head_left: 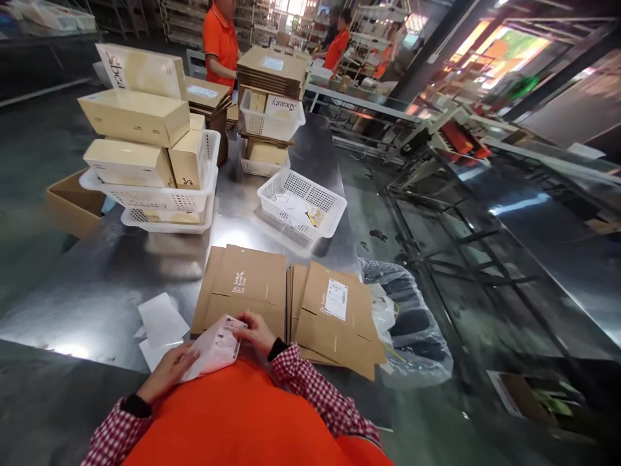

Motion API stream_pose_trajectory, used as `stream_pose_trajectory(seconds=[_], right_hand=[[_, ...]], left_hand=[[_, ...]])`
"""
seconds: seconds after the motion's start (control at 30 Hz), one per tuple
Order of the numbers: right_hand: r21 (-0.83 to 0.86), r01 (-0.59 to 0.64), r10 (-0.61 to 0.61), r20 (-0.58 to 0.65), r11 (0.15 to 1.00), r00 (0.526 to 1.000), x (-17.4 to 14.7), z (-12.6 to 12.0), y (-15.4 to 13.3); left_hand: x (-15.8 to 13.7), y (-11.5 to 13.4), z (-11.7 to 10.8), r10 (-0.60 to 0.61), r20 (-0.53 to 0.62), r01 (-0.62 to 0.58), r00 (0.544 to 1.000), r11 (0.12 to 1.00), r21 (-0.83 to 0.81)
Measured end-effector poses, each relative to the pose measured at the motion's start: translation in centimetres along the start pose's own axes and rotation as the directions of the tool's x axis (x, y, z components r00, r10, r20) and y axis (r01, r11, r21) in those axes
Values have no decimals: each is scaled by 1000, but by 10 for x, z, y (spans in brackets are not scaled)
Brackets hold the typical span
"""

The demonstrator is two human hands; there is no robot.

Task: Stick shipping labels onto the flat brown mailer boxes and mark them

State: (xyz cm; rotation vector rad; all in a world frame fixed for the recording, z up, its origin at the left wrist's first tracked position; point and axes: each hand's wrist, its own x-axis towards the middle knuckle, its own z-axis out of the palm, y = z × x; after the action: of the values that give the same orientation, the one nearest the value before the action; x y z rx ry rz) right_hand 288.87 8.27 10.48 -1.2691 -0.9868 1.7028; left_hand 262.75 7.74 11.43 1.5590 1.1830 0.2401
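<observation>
Papers [291,203] in basket [314,188] beyond label sheet [220,343]

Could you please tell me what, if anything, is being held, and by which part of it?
A white printed sheet: the right hand pinches its printed end near the upper right corner, while the left hand holds its left edge.

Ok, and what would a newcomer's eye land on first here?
Probably the bright orange garment at bottom centre, with both hands holding a white printed sheet beyond it. Next, the cream boxes heaped in white baskets farther left on the table, then the flattened brown cartons beyond the hands.
</observation>
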Motion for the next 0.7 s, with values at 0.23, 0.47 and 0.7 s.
stream_pose_trajectory(seconds=[0.23,0.47,0.7], right_hand=[[-16,37,-37,28,999,999,26,15,-19],[-225,75,-131,-250,972,959,65,-3,-16],[-490,-16,-235,-446,872,864,111,-107,-44]], left_hand=[[36,29,-32,96,-70,-103,993,989,-109],[90,39,-19,85,-115,-80,990,996,44],[84,-2,-36,77,9,-76,997,965,250]])
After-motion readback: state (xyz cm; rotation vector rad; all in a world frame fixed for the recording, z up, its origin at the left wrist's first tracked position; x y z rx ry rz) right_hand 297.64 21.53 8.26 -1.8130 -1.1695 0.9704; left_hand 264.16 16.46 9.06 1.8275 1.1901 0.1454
